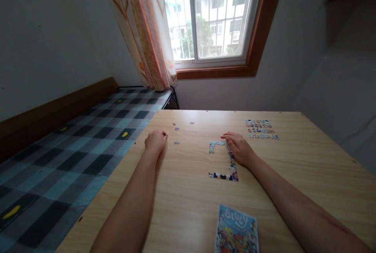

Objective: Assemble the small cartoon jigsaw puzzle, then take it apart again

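Note:
My left hand (pixel 155 141) is closed near the left side of the table, pinching a small puzzle piece (pixel 167 136) at its fingertips. Several loose puzzle pieces lie just beyond and beside it, one of them a bluish piece (pixel 176 142). My right hand (pixel 238 148) rests with fingers stretched out over the upper right corner of a partly joined puzzle border (pixel 223 176). That border has a top, a right side and a bottom edge; part of its right side is hidden under the hand. The left side shows only a short stretch at the top.
Rows of sorted puzzle pieces (pixel 261 131) lie at the far right of the wooden table (pixel 182 206). A blue Bluey picture box (pixel 237 229) lies at the near edge. A bed with a checked sheet (pixel 88 163) adjoins on the left. Beyond are a curtain (pixel 147 29) and a window.

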Demonstrator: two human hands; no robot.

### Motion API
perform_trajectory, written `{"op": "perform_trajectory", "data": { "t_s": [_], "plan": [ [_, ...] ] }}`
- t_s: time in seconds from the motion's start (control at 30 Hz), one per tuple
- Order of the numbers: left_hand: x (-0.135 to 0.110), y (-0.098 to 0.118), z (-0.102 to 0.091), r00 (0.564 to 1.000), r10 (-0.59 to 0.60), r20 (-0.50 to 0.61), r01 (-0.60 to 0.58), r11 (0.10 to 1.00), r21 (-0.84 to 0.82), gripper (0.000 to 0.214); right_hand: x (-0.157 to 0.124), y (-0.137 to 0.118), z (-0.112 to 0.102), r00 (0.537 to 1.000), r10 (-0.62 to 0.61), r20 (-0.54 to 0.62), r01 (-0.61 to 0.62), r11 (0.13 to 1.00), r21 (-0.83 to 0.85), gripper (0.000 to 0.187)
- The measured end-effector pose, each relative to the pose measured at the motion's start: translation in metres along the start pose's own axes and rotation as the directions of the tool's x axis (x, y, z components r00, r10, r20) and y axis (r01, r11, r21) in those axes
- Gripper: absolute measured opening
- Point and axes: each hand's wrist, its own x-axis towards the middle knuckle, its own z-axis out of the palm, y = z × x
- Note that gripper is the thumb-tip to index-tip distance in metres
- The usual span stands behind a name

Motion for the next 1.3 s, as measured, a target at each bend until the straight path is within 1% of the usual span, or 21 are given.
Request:
{"op": "perform_trajectory", "data": {
  "t_s": [0.13,0.2,0.27,0.33,0.4,0.47,0.53,0.6,0.63,0.7,0.8,0.93,1.07,1.2,1.3],
  "plan": [
    [-0.001,0.005,-0.009,0.998,-0.032,0.056,0.033,0.999,-0.017,0.02,0.0,0.0,-0.001,1.0,-0.028,0.008,0.028,1.0,-0.002,0.041],
    [-0.001,0.009,-0.015,0.997,-0.001,0.074,0.007,0.996,-0.086,0.017,0.0,0.0,-0.001,0.999,-0.034,-0.001,0.034,0.999,0.005,0.04],
    [-0.002,0.018,-0.022,0.994,0.07,0.082,-0.051,0.975,-0.216,0.017,0.001,0.0,-0.001,0.999,-0.026,-0.017,0.027,1.0,0.014,0.04],
    [-0.007,0.033,-0.029,0.982,0.166,0.096,-0.114,0.909,-0.401,0.023,0.002,-0.001,-0.001,0.999,-0.019,-0.032,0.02,1.0,0.015,0.04],
    [-0.016,0.055,-0.033,0.946,0.294,0.14,-0.157,0.789,-0.594,0.026,0.002,-0.003,-0.002,0.999,-0.023,-0.037,0.023,1.0,0.006,0.039],
    [-0.029,0.08,-0.032,0.905,0.384,0.185,-0.143,0.683,-0.717,0.026,0.002,-0.005,-0.003,0.999,-0.036,-0.035,0.036,0.999,-0.011,0.036],
    [-0.044,0.104,-0.025,0.865,0.433,0.253,-0.098,0.64,-0.762,0.023,0.001,-0.007,-0.004,0.998,-0.059,-0.025,0.059,0.998,-0.031,0.032],
    [-0.057,0.122,-0.013,0.828,0.464,0.315,-0.055,0.626,-0.778,0.02,0.0,-0.007,-0.004,0.996,-0.094,-0.004,0.094,0.994,-0.049,0.026],
    [-0.063,0.128,-0.007,0.819,0.466,0.334,-0.04,0.627,-0.778,0.019,0.0,-0.007,-0.004,0.993,-0.115,0.009,0.116,0.992,-0.056,0.024],
    [-0.07,0.134,0.004,0.823,0.47,0.318,-0.061,0.63,-0.774,0.016,0.0,-0.007,-0.004,0.986,-0.163,0.035,0.165,0.984,-0.062,0.023],
    [-0.074,0.134,0.014,0.836,0.489,0.248,-0.158,0.647,-0.746,0.014,0.001,-0.008,-0.003,0.975,-0.214,0.06,0.218,0.974,-0.061,0.026],
    [-0.076,0.132,0.01,0.844,0.492,0.214,-0.232,0.694,-0.681,0.013,0.002,-0.01,-0.003,0.973,-0.222,0.06,0.226,0.971,-0.076,0.027],
    [-0.079,0.133,0.002,0.842,0.498,0.207,-0.28,0.732,-0.621,0.011,0.001,-0.014,-0.006,0.983,-0.18,0.016,0.181,0.979,-0.088,0.034],
    [-0.082,0.134,0.003,0.839,0.516,0.169,-0.342,0.744,-0.574,0.01,0.001,-0.018,-0.009,0.987,-0.153,-0.041,0.148,0.984,-0.094,0.036],
    [-0.083,0.134,0.004,0.832,0.53,0.162,-0.378,0.757,-0.533,0.008,0.001,-0.019,-0.01,0.986,-0.155,-0.055,0.149,0.983,-0.107,0.035]
  ]
}}
